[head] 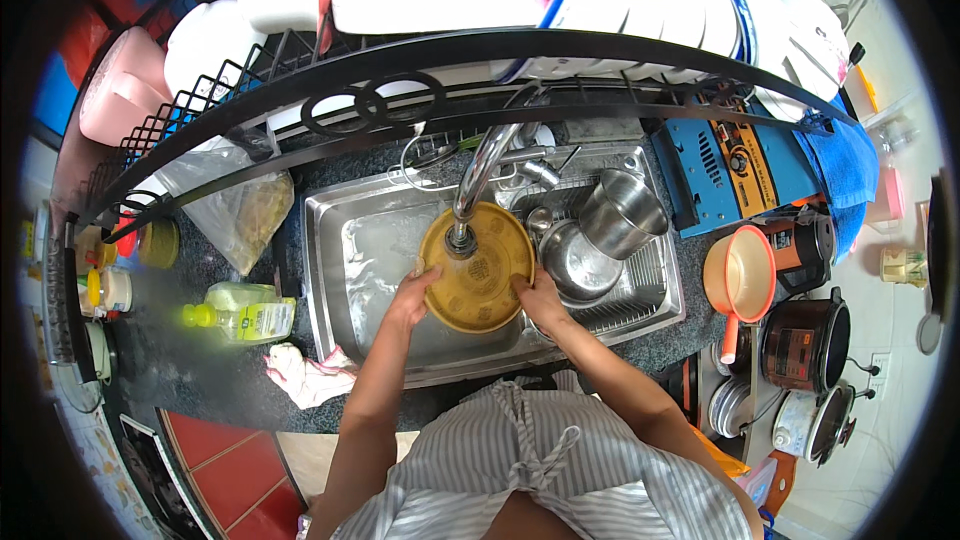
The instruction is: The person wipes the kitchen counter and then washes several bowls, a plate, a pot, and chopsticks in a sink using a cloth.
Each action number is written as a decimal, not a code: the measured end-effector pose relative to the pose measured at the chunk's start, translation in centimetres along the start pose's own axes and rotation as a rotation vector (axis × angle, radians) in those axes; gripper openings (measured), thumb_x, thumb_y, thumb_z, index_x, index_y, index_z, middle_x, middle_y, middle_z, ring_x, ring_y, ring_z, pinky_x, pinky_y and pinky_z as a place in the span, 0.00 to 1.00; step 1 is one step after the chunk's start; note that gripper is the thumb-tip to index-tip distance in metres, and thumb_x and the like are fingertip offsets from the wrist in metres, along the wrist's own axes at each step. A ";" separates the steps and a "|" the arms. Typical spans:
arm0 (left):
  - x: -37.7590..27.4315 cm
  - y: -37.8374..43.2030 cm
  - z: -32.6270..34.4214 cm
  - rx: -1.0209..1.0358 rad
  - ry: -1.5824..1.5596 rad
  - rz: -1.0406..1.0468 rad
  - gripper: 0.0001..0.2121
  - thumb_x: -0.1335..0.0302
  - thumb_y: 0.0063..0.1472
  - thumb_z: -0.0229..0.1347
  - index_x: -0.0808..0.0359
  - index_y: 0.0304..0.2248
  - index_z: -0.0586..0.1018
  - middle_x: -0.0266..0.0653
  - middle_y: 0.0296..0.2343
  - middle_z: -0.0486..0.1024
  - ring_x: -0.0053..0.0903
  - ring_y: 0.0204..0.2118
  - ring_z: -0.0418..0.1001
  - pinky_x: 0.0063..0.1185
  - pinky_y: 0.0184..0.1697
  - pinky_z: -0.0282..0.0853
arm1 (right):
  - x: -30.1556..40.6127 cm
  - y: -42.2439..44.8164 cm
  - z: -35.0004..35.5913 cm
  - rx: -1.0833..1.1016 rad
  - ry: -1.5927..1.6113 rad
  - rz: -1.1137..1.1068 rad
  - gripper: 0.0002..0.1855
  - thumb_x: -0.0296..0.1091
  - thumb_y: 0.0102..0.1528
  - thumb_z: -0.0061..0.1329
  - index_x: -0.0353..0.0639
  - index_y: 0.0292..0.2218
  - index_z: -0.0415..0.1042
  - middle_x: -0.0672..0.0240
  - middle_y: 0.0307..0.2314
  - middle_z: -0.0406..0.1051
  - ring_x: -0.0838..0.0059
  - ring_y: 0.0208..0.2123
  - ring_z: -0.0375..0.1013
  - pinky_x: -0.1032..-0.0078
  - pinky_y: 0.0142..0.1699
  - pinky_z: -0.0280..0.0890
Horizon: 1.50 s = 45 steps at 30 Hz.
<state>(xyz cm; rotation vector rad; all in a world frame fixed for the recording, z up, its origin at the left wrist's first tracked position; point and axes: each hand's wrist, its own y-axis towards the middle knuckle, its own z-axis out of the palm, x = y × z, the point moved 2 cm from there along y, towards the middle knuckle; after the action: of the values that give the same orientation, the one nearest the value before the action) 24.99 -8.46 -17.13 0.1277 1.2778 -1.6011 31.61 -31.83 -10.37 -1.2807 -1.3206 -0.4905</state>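
Observation:
A round yellow-brown plate or lid (484, 296) with a patterned face is held over the sink, directly beneath the chrome faucet (480, 169). My left hand (414, 294) grips its left edge, and my right hand (541, 300) grips its right edge. Under and left of it lies the left basin (360, 315) of the stainless steel sink, with wet, shiny patches on its floor. The right basin holds a wire basket (641, 281) with a steel bowl (574, 262) and a tilted steel pot (626, 214). Whether water is running cannot be told.
A black dish rack (495, 49) with white bowls spans the back above the sink. Left on the counter are a dish soap bottle (247, 313), a crumpled cloth (307, 375) and a plastic bag (240, 195). Rightward stand a blue sealing machine (739, 161) and an orange-rimmed dipper (741, 274).

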 end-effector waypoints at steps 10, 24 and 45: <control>4.5 -3.7 4.0 -0.160 -0.366 0.011 0.13 0.72 0.59 0.50 0.67 0.42 0.70 0.39 0.37 0.73 0.27 0.32 0.74 0.21 0.30 0.71 | -3.8 0.4 4.1 -0.196 0.693 0.175 0.14 0.32 0.58 0.42 0.36 0.45 0.65 0.65 0.36 0.70 0.73 0.36 0.70 0.77 0.41 0.65; -4.2 -11.2 -2.8 -0.296 0.432 0.132 0.09 0.76 0.52 0.51 0.65 0.35 0.71 0.30 0.24 0.68 0.14 0.21 0.62 0.15 0.21 0.55 | -2.9 7.6 9.0 0.208 0.426 0.270 0.16 0.40 0.54 0.49 0.40 0.41 0.70 0.68 0.34 0.72 0.79 0.34 0.72 0.76 0.36 0.68; 2.6 2.0 0.6 0.206 0.616 -0.198 0.15 0.63 0.60 0.51 0.64 0.41 0.70 0.34 0.33 0.72 0.23 0.32 0.71 0.23 0.31 0.69 | 8.4 -9.2 -1.0 -0.368 -0.436 -0.443 0.29 0.33 0.41 0.48 0.26 0.43 0.57 0.49 0.26 0.70 0.54 0.29 0.73 0.63 0.31 0.67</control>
<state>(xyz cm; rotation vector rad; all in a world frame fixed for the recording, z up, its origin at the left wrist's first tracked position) 25.60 -10.33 -19.84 0.6846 1.6180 -1.9446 26.43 -32.44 0.94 -1.4480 -1.9673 -0.8237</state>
